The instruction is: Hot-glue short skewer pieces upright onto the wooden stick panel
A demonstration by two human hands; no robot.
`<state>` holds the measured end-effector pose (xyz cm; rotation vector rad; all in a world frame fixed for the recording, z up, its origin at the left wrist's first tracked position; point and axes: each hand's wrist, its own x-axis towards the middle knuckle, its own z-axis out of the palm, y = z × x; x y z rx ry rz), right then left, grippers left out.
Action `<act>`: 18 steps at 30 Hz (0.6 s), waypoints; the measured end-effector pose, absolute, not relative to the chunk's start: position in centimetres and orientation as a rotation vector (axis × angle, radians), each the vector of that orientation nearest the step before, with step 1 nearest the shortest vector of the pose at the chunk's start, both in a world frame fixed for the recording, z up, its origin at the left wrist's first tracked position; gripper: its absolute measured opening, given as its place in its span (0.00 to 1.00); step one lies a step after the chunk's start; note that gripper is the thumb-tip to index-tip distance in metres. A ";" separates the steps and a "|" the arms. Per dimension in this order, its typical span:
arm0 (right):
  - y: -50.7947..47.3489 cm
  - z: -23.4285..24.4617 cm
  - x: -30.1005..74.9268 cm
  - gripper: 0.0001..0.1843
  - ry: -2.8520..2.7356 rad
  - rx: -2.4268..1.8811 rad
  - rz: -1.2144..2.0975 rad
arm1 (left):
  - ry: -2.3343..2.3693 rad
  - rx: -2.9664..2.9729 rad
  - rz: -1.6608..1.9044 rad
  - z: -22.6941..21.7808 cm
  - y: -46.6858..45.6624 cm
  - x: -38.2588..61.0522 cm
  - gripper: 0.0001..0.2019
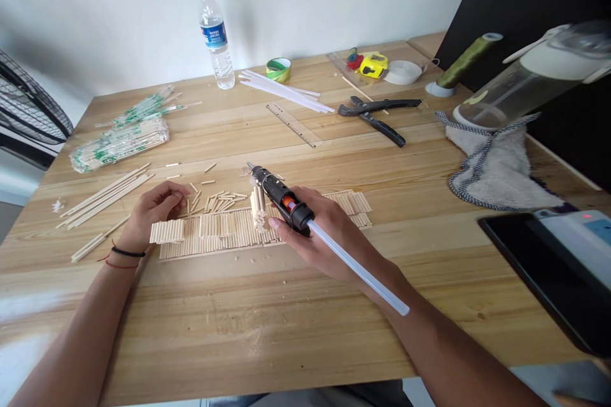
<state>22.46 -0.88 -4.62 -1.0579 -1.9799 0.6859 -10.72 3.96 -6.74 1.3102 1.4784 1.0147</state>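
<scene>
My right hand [324, 229] grips a black hot glue gun [279, 194] with its nozzle pointing up and left. A long translucent glue stick [358, 267] juts from its back over my wrist. Beneath lies a long panel of short wooden sticks [238, 229] set side by side, with raised stick sections on it. One small stick block [258, 210] stands upright on the panel, just under the gun. Beyond the panel's left end, my left hand [160, 206] is closed, fingertips beside loose cut sticks [222, 201]; what they hold, if anything, is hidden.
Long wooden sticks [107, 197] and plastic-wrapped stick bundles [121, 143] lie left. Behind are a water bottle [217, 44], spare glue sticks [286, 90], a ruler [293, 124] and black-handled cutters [379, 114]. A cloth [496, 165], tumbler [510, 92] and phone [539, 273] are right.
</scene>
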 end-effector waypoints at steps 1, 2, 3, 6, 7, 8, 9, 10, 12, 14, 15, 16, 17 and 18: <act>-0.9 -4.6 22.5 0.10 -1.979 -1.059 0.687 | 1.478 1.313 1.016 -6.8 4.0 -10.7 0.12; -0.9 -4.6 22.5 0.10 -1.979 -1.061 0.688 | 1.476 1.315 1.019 -6.8 4.0 -10.7 0.12; -0.9 -4.6 22.5 0.09 -1.980 -1.061 0.687 | 1.474 1.316 1.021 -6.8 4.0 -10.7 0.12; -0.9 -4.6 22.5 0.09 -1.984 -1.043 0.681 | 1.469 1.313 1.019 -6.8 3.9 -10.7 0.12; -0.9 -4.6 22.5 0.10 -1.983 -1.034 0.679 | 1.469 1.311 1.018 -6.8 3.9 -10.7 0.12; -0.9 -4.6 22.5 0.10 -1.980 -1.027 0.676 | 1.469 1.310 1.016 -6.8 3.9 -10.7 0.13; -0.9 -4.6 22.5 0.10 -1.979 -1.024 0.675 | 1.469 1.311 1.013 -6.8 3.9 -10.7 0.13; -0.9 -4.6 22.5 0.10 -1.979 -1.024 0.675 | 1.470 1.314 1.011 -6.7 3.9 -10.7 0.13; -0.9 -4.6 22.5 0.10 -1.981 -1.027 0.679 | 1.474 1.317 1.007 -6.8 3.9 -10.7 0.13; -0.9 -4.6 22.5 0.10 -1.979 -1.037 0.686 | 1.477 1.313 1.004 -6.8 3.9 -10.8 0.13; -0.9 -4.5 22.5 0.10 -1.978 -1.044 0.689 | 1.477 1.309 1.004 -6.8 3.9 -10.9 0.13; -0.9 -4.5 22.4 0.10 -1.975 -1.053 0.691 | 1.475 1.306 1.005 -6.8 3.9 -10.9 0.13; -1.0 -4.5 22.4 0.11 -1.974 -1.060 0.691 | 1.472 1.305 1.006 -6.9 3.9 -10.9 0.13; -1.0 -4.5 22.4 0.11 -1.973 -1.062 0.690 | 1.470 1.305 1.008 -6.9 3.9 -10.9 0.12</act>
